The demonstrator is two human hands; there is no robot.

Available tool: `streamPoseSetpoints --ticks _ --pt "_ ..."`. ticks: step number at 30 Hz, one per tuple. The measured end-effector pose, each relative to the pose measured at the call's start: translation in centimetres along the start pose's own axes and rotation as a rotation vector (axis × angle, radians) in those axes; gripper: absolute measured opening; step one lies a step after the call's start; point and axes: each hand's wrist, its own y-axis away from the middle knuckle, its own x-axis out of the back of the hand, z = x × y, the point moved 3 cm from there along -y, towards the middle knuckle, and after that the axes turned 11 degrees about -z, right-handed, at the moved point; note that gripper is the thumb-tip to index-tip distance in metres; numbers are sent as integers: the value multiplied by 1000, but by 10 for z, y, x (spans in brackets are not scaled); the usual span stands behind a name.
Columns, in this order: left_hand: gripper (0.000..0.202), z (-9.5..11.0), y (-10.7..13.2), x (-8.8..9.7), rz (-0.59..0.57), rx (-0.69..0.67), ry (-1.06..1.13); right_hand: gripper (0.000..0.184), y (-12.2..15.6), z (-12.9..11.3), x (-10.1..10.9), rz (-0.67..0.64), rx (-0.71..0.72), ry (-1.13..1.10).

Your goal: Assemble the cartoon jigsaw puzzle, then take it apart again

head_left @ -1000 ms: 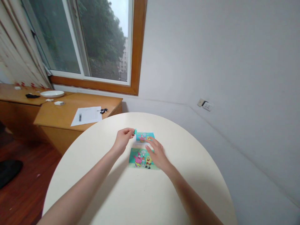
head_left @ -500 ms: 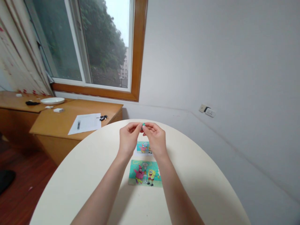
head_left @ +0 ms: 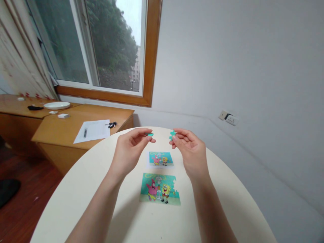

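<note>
My left hand [head_left: 129,148] pinches a small teal puzzle piece [head_left: 150,134] between thumb and fingers. Opposite it, my right hand [head_left: 191,147] grips another teal puzzle piece [head_left: 172,134], its knobbed outline showing. Both hands are raised over the far part of the table, with a gap between them. Below lies a jigsaw puzzle [head_left: 157,190] with a pink starfish, a grey squid and a yellow sponge character; its upper right edge is notched where the pieces stop. Just beyond the puzzle rests a smaller picture card [head_left: 160,159] with the same scene.
The round cream table [head_left: 101,199] stands against the wall. To the left, a wooden desk [head_left: 73,130] bears a paper sheet [head_left: 92,131], keys [head_left: 112,125], a small white box [head_left: 63,115] and a white plate [head_left: 57,105]. Wall sockets [head_left: 231,119] are at the right.
My hands were together at one teal spot and have moved apart, left and right, each with a puzzle piece. The card and the puzzle's notched edge are now uncovered.
</note>
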Motion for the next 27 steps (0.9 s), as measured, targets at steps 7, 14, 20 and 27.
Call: streamPoseSetpoints --ticks 7,14,20,27 --pt "23 9 2 6 -3 -28 -38 23 6 -10 -3 -28 42 81" --pt "25 11 3 2 -63 -34 -36 23 6 -12 -9 -87 17 70" --pt "31 13 4 0 -109 -5 -73 26 8 -13 -12 -114 -31 -16" --pt "32 15 7 1 -120 -26 -92 31 11 -16 -16 -147 -67 -21"
